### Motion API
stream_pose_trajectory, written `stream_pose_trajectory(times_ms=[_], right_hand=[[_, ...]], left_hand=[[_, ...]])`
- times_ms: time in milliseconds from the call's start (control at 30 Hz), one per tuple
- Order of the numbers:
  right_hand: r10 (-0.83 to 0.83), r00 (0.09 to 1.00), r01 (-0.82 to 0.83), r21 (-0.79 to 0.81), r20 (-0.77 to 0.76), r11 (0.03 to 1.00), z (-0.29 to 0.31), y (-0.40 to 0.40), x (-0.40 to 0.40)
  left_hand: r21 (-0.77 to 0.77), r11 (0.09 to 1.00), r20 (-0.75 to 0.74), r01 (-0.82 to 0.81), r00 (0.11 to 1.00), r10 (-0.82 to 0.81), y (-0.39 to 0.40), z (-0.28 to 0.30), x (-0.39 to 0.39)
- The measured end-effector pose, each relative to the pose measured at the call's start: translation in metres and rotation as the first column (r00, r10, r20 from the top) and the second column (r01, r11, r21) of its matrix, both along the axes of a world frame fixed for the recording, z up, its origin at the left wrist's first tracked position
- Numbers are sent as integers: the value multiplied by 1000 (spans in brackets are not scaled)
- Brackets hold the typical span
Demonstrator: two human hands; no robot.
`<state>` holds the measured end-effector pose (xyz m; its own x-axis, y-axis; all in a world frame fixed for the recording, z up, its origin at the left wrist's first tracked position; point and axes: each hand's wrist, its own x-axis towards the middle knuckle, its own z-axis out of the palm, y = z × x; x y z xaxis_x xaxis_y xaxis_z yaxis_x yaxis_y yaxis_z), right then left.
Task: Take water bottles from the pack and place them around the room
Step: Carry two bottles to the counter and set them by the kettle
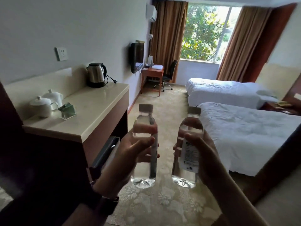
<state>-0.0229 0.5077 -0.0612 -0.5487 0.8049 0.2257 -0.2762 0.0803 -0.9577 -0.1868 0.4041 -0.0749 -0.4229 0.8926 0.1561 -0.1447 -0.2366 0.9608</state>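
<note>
The left hand [130,152] holds 1 water bottle [144,144] upright, its grip curled around the middle; the right hand [205,154] holds another bottle [187,152] likewise, both above the carpet [162,207] between desk [91,111] and bed [244,132].

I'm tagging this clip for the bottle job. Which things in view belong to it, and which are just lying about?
Part of the job:
left bottle, gripped by the left hand
right bottle, gripped by the right hand

Just lying about:
kettle, two white lidded cups and a green packet holder on the counter
desk and chair
two beds
</note>
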Motion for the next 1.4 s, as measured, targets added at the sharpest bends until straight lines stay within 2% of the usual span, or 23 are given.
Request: stream_pose_trajectory(times_ms=[233,367,600,867,1067,1133,1400], right_hand=[[-111,994,111,-43,-7,993,-1,118,-44],[-96,995,95,-39,-2,995,-8,185,-75],[5,999,-9,-66,-53,998,-19,316,-148],[296,952,-301,-65,-78,951,-11,427,-287],[442,894,-447,-69,-67,892,-29,476,-413],[478,877,-481,-81,-59,873,-35,487,-461],[585,810,-587,-70,-51,807,-58,513,-631]], left_hand=[[-29,995,28,91,995,-91,128,2,-55],[-67,995,-31,80,996,-83,186,-1,-88],[-43,998,-89,-40,995,36,285,2,-146],[-26,944,-72,-329,942,327,366,10,-238],[12,824,-103,-567,819,565,398,-7,-330],[39,782,-63,-623,779,624,405,-16,-362],[89,600,-76,-795,595,800,433,-35,-486]])
